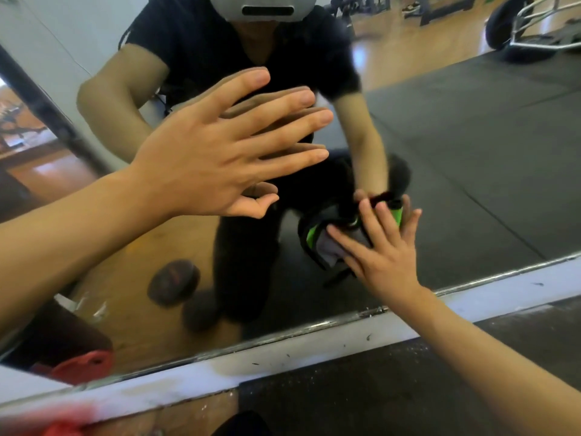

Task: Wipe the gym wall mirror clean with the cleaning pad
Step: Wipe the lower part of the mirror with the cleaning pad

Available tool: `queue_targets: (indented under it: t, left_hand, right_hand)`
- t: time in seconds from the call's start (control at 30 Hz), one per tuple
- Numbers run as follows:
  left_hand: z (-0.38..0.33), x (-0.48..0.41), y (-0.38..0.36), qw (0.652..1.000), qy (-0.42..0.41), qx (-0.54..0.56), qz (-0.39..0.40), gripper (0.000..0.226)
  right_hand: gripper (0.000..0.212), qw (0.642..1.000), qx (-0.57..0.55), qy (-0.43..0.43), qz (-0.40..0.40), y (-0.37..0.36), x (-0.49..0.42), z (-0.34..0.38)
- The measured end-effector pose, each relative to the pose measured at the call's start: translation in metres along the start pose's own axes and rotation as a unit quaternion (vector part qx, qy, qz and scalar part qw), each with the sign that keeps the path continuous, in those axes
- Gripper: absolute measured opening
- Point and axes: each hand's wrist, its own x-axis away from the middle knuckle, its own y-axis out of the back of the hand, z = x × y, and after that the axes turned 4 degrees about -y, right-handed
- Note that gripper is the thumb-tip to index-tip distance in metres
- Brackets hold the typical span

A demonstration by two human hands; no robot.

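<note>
Mirror glass (471,158) fills most of the frame, tilted, its metal lower edge meeting a scuffed white wall strip (314,350) that runs from lower left to right. Reflected in it are wooden flooring, dark rubber mats and gym equipment at the upper right. My left hand (201,162) lies flat on the glass at centre left, fingers straight and spread. My right hand (383,253) presses the cleaning pad (330,250), grey with green and black trim, against the glass at centre right, fingers extended over it. Something red (59,431), blurred, sits at the lower left corner.
</note>
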Motion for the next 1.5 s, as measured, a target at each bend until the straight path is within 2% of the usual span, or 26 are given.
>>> queue_targets:
  t: [0.07, 0.1, 0.17, 0.23, 0.27, 0.3, 0.37, 0.43, 0.47, 0.5, 0.57, 0.63, 0.7, 0.77, 0.87, 0.93, 1.0, 1.07, 1.1, 1.13, 1.17, 1.27, 1.33, 1.4, 1.5]
  left_hand:
    - [0.0, 0.001, -0.001, 1.0, 0.001, 0.001, -0.002, 0.077]
    - [0.001, 0.0, -0.001, 1.0, 0.002, 0.0, -0.002, 0.078]
    - [0.0, 0.0, -0.001, 1.0, 0.002, 0.005, -0.002, 0.079]
    - [0.0, 0.0, 0.0, 1.0, 0.005, 0.001, -0.001, 0.079]
    - [0.0, 0.0, 0.0, 1.0, 0.005, -0.002, -0.002, 0.079]
    - [0.001, 0.0, 0.0, 1.0, 0.003, -0.004, -0.004, 0.078]
    - [0.0, -0.001, 0.001, 1.0, 0.003, -0.001, -0.007, 0.077]
    - [0.0, 0.0, 0.0, 1.0, 0.004, 0.006, -0.005, 0.075]
    - [0.0, 0.0, 0.0, 1.0, 0.004, 0.007, -0.002, 0.075]
    - [0.001, 0.0, 0.0, 1.0, 0.003, 0.008, -0.002, 0.075]
    - [0.001, 0.0, 0.001, 1.0, 0.001, 0.013, 0.002, 0.074]
    - [0.0, 0.001, 0.001, 1.0, -0.004, 0.013, 0.004, 0.074]
    - [0.001, 0.001, 0.001, 1.0, -0.005, 0.011, 0.003, 0.074]
    - [0.002, 0.0, 0.002, 1.0, -0.002, 0.009, -0.001, 0.075]
    - [0.001, 0.0, 0.001, 1.0, -0.002, -0.001, 0.0, 0.076]
    - [0.002, -0.001, 0.0, 1.0, -0.005, -0.008, 0.001, 0.076]
    - [0.002, -0.002, 0.0, 1.0, -0.005, -0.002, 0.002, 0.075]
    - [0.002, -0.001, 0.0, 1.0, -0.007, -0.01, 0.006, 0.074]
    - [0.002, -0.001, -0.001, 1.0, -0.01, -0.017, 0.005, 0.073]
    - [0.002, -0.001, 0.0, 1.0, -0.009, -0.023, 0.001, 0.073]
    - [0.001, 0.0, 0.0, 1.0, -0.006, -0.027, -0.002, 0.072]
    - [0.001, -0.001, 0.0, 0.999, -0.01, -0.032, -0.003, 0.073]
    - [0.002, -0.001, 0.0, 1.0, -0.013, -0.025, 0.0, 0.074]
    - [0.002, -0.001, -0.001, 1.0, -0.009, -0.01, -0.003, 0.073]
    - [0.001, 0.0, -0.002, 1.0, -0.005, -0.012, -0.007, 0.073]
  right_hand:
    - [0.052, 0.995, -0.014, -0.093, -0.031, 0.002, -0.025, 0.002]
    - [0.052, 0.994, -0.019, -0.107, -0.032, 0.001, -0.023, 0.008]
    - [0.064, 0.998, -0.006, -0.045, 0.033, -0.007, 0.021, 0.023]
    - [0.084, 0.986, 0.041, 0.104, 0.127, -0.013, 0.072, 0.027]
    - [0.085, 0.978, 0.062, 0.139, 0.146, -0.011, 0.076, 0.024]
    - [0.081, 0.979, 0.062, 0.14, 0.131, -0.01, 0.065, 0.021]
    - [0.065, 0.997, 0.009, 0.057, 0.049, -0.002, 0.014, 0.019]
    - [0.051, 0.997, -0.034, -0.065, -0.019, 0.003, -0.035, 0.023]
    - [0.048, 0.994, -0.044, -0.098, -0.029, 0.001, -0.042, 0.028]
    - [0.048, 0.995, -0.039, -0.089, -0.031, -0.003, -0.035, 0.033]
    - [0.063, 0.999, 0.002, 0.039, 0.023, -0.015, 0.015, 0.041]
    - [0.098, 0.965, 0.062, 0.211, 0.139, -0.024, 0.081, 0.039]
    - [0.116, 0.939, 0.092, 0.272, 0.191, -0.022, 0.097, 0.037]
    - [0.104, 0.953, 0.062, 0.251, 0.156, -0.02, 0.068, 0.044]
    - [0.064, 0.993, -0.044, 0.103, 0.048, -0.019, -0.005, 0.073]
    - [0.061, 0.998, -0.041, 0.051, 0.025, -0.023, -0.016, 0.093]
    - [0.081, 0.986, -0.004, 0.13, 0.109, -0.028, 0.02, 0.102]
    - [0.102, 0.935, 0.045, 0.27, 0.227, -0.028, 0.066, 0.094]
    - [0.107, 0.915, 0.068, 0.302, 0.26, -0.024, 0.076, 0.088]
    - [0.108, 0.91, 0.071, 0.311, 0.265, -0.019, 0.074, 0.085]
    - [0.106, 0.921, 0.057, 0.289, 0.255, -0.017, 0.063, 0.085]
    - [0.085, 0.975, -0.007, 0.156, 0.159, -0.013, 0.0, 0.102]
    - [0.077, 0.985, -0.015, 0.122, 0.123, -0.016, -0.021, 0.112]
    - [0.085, 0.97, 0.02, 0.183, 0.157, -0.019, -0.002, 0.11]
    - [0.099, 0.927, 0.075, 0.29, 0.226, -0.019, 0.051, 0.082]
